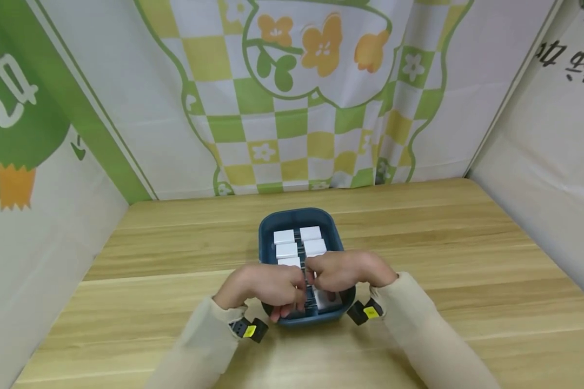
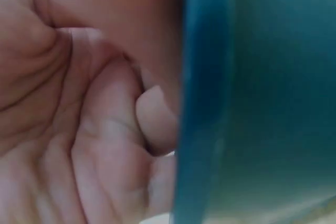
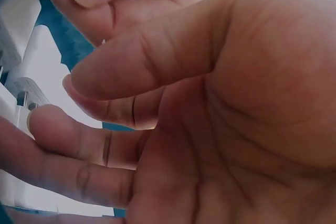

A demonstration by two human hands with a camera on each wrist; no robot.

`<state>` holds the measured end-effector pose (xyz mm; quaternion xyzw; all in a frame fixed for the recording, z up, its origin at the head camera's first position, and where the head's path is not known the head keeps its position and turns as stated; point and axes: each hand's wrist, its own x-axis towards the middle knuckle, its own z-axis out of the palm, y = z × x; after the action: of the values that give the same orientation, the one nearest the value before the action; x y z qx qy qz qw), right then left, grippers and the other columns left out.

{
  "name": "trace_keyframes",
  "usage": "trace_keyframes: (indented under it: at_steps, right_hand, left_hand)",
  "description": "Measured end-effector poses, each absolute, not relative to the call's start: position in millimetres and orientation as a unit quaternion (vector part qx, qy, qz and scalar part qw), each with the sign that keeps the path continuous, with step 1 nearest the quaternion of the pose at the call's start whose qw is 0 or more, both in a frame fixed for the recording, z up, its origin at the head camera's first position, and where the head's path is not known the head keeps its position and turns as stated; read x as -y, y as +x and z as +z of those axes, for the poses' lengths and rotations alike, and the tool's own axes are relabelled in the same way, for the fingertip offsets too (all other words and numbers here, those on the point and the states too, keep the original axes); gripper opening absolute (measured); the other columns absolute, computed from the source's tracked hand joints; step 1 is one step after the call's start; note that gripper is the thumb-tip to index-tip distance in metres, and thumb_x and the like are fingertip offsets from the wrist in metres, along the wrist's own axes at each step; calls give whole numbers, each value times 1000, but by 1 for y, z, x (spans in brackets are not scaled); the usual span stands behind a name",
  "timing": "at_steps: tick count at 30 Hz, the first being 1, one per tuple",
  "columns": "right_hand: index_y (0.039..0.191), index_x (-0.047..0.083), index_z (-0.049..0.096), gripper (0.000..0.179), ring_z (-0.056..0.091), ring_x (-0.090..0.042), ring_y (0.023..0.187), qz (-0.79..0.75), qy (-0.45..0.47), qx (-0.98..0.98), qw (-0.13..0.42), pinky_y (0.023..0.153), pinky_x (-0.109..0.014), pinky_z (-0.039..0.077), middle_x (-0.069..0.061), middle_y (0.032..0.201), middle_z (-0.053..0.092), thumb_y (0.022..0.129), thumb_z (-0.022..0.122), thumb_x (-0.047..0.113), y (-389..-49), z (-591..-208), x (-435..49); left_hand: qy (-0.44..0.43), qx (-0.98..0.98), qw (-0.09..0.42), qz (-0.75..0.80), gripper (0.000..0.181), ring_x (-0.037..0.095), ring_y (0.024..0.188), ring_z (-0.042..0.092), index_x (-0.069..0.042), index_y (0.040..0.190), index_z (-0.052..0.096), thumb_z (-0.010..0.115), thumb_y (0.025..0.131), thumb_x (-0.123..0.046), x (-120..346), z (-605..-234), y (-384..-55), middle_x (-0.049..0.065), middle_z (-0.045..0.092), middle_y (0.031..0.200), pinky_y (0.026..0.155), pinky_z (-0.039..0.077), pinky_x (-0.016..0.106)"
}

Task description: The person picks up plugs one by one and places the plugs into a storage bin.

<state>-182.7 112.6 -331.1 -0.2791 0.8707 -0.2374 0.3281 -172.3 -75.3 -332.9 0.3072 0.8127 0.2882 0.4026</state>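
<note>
A dark blue bin (image 1: 267, 227) on the table holds white plug chargers (image 1: 310, 233) in two columns, metal prongs turned toward the middle. Over the near left part of the bin is my left hand (image 1: 274, 284), fingers bent down inside; in the left wrist view the bin wall (image 2: 273, 77) hides its fingertips, so any hold is unseen. My right hand (image 1: 343, 270) reaches in from the right, close to the left. In the right wrist view its fingers are loosely bent beside white chargers (image 3: 39, 51), with nothing visible between thumb and index finger.
The bin stands on a wood-grain table (image 1: 175, 243). A checked, flowered curtain (image 1: 292, 124) hangs behind the table, and printed white cloth (image 1: 540, 162) borders it at the sides. A small camera is strapped at each wrist.
</note>
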Motion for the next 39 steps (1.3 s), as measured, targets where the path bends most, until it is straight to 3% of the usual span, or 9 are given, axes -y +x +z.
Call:
trace_keyframes:
  at_steps: [8,11,13,16,20,22,25,29,39]
  right_hand:
    - [102,6,56,16,62,-20,70,-250,-264,-869,337,63,-31,46,-10,79,66,92,45,-2,-184,-332,-114]
    - [102,6,56,14,61,-18,67,-244,-277,-876,312,61,-30,46,-8,78,63,96,46,0,-182,-325,-116]
    - [101,6,56,9,60,-18,62,-251,-283,-883,279,58,-30,47,-7,77,61,99,48,2,-181,-318,-119]
    - [101,5,57,4,56,-16,56,-260,-271,-907,189,55,-29,46,-6,74,59,101,56,9,-183,-307,-128]
    - [91,2,60,19,52,-13,51,-236,-187,-949,90,53,-28,42,-2,66,55,99,63,19,-190,-304,-143]
    - [77,4,59,29,54,-14,48,-216,-144,-960,104,53,-28,44,0,59,51,99,64,22,-194,-307,-150]
    - [62,6,58,40,61,-17,47,-205,-134,-954,174,53,-31,51,-2,52,53,99,64,21,-199,-313,-157]
    - [66,1,67,35,68,-19,54,-237,-161,-929,236,59,-35,58,-7,62,66,98,61,13,-205,-320,-160]
    - [69,-1,65,32,67,-19,52,-303,-123,-926,186,61,-39,59,-11,60,66,99,56,6,-220,-332,-165]
  left_hand:
    - [288,-815,396,311,21,12,42,57,-1,89,66,49,101,-2,77,-332,-175,5,58,57,53,50,24]
    - [304,-829,352,311,23,13,44,57,0,89,66,47,102,-3,83,-325,-176,4,57,58,53,51,26]
    - [300,-855,288,309,24,13,46,58,0,87,65,48,103,-6,90,-317,-176,2,56,58,52,50,27]
    - [236,-919,177,262,36,12,44,54,-5,70,60,52,103,-14,100,-306,-176,0,52,52,48,43,26]
    - [121,-960,161,193,51,14,41,52,-9,55,52,59,103,-26,111,-303,-177,1,51,47,45,43,26]
    - [102,-958,191,190,47,16,43,57,-5,60,56,59,103,-23,114,-306,-179,5,57,50,46,48,27]
    - [105,-945,217,223,38,16,44,60,0,66,60,56,102,-13,117,-313,-184,8,61,55,48,53,28]
    - [118,-932,223,259,34,15,44,59,2,68,60,50,100,-5,119,-321,-190,8,61,54,49,54,29]
    - [114,-926,152,327,41,18,50,63,-2,66,64,52,104,-10,116,-337,-208,7,64,57,55,55,32]
